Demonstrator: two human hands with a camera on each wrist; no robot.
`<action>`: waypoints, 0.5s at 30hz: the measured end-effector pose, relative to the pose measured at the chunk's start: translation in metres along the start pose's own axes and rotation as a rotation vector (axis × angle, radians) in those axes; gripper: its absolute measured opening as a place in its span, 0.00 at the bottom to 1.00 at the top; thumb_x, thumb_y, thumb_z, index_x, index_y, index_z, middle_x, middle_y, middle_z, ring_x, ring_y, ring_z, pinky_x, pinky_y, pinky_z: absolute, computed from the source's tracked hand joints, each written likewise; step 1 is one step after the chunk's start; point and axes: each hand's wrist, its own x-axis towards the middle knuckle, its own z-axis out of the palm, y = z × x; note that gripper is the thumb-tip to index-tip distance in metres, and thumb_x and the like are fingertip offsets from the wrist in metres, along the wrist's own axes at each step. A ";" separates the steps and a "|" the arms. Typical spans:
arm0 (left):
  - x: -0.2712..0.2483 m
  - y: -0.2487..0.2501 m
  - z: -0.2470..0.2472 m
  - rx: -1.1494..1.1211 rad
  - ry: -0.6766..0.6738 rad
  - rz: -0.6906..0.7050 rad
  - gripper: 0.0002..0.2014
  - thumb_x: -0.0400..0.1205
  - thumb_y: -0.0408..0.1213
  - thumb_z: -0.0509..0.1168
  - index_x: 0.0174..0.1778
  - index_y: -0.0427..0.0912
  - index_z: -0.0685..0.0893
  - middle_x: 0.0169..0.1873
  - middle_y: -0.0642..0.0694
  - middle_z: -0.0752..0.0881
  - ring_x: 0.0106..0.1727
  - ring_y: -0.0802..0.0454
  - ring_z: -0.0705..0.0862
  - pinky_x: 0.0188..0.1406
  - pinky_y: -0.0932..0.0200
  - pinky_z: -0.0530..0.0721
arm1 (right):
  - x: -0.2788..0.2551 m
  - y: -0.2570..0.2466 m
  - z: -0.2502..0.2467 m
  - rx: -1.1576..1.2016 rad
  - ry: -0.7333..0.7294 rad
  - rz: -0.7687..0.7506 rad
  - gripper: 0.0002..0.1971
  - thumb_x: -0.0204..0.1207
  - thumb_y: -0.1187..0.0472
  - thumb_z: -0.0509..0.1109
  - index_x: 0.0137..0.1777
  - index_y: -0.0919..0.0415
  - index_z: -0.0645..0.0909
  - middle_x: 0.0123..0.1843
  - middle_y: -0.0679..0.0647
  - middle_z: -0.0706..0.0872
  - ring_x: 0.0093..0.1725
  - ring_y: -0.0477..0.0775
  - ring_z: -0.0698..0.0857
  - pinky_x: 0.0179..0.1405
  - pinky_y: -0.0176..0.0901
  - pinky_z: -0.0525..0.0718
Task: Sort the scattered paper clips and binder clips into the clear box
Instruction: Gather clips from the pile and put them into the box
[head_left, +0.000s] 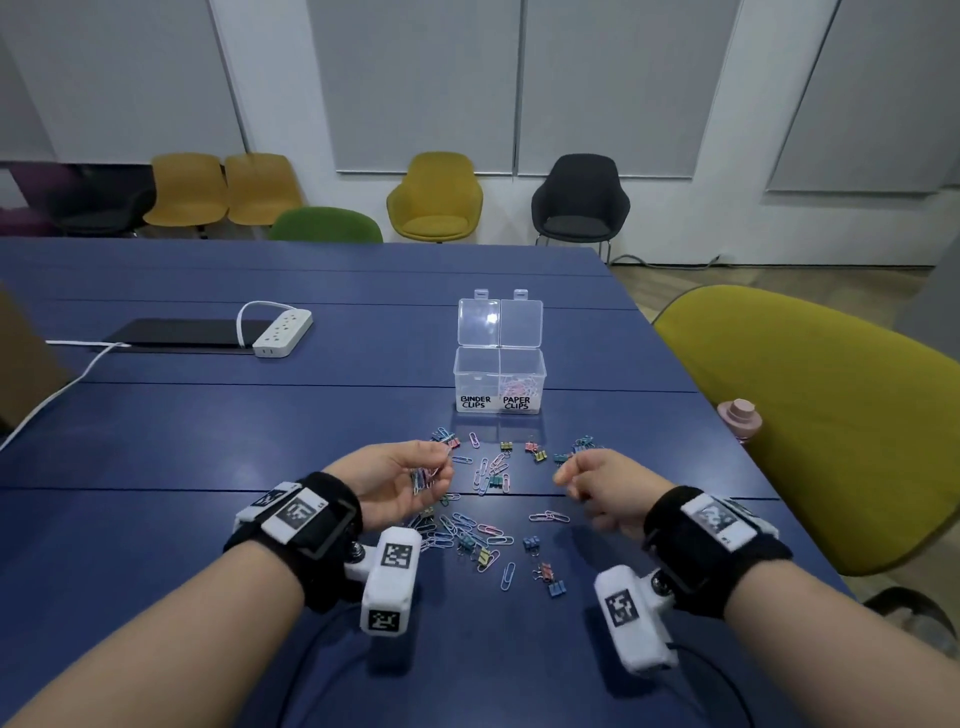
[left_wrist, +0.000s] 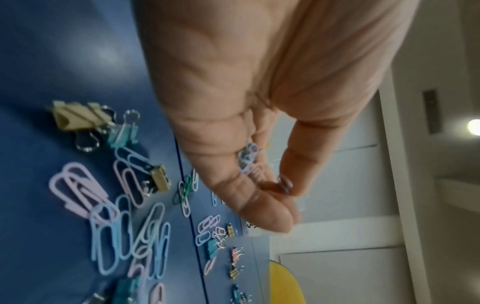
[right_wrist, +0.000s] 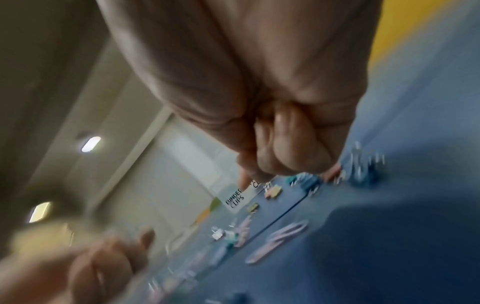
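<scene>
Pastel wire paper clips and small coloured binder clips lie scattered on the blue desk, between my hands and the clear two-compartment plastic box. The box stands well beyond the scatter, lids up; its right cell, marked PAPER CLIPS, holds some clips, and the left cell looks bare.

Step in hand, by my judgement: gathering paper clips. My left hand hovers palm-up, its grip pinching a small bunch of paper clips between thumb and fingers. My right hand hangs above the right of the scatter, fingers curled; whether it holds anything I cannot tell.

Next move calls for carrying the bunch forward over the right cell.
</scene>
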 end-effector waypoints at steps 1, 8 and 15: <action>0.000 0.001 -0.001 0.029 -0.005 -0.006 0.06 0.81 0.23 0.60 0.43 0.34 0.81 0.29 0.43 0.81 0.26 0.52 0.83 0.27 0.63 0.88 | 0.002 -0.002 -0.001 -0.292 0.037 -0.045 0.15 0.78 0.75 0.51 0.41 0.60 0.76 0.33 0.53 0.75 0.27 0.50 0.73 0.21 0.34 0.72; 0.011 0.002 0.006 0.754 0.064 -0.008 0.10 0.78 0.29 0.63 0.33 0.44 0.74 0.26 0.46 0.70 0.19 0.56 0.63 0.18 0.68 0.60 | 0.008 -0.004 0.015 -1.079 -0.003 -0.140 0.10 0.78 0.55 0.65 0.55 0.57 0.74 0.59 0.58 0.84 0.53 0.61 0.81 0.50 0.48 0.78; 0.012 -0.008 0.029 1.867 0.016 0.179 0.11 0.73 0.33 0.72 0.51 0.46 0.86 0.32 0.56 0.74 0.39 0.53 0.77 0.41 0.62 0.78 | 0.016 -0.016 0.032 -1.177 -0.046 -0.181 0.08 0.79 0.59 0.64 0.50 0.64 0.80 0.52 0.61 0.85 0.53 0.63 0.84 0.48 0.47 0.80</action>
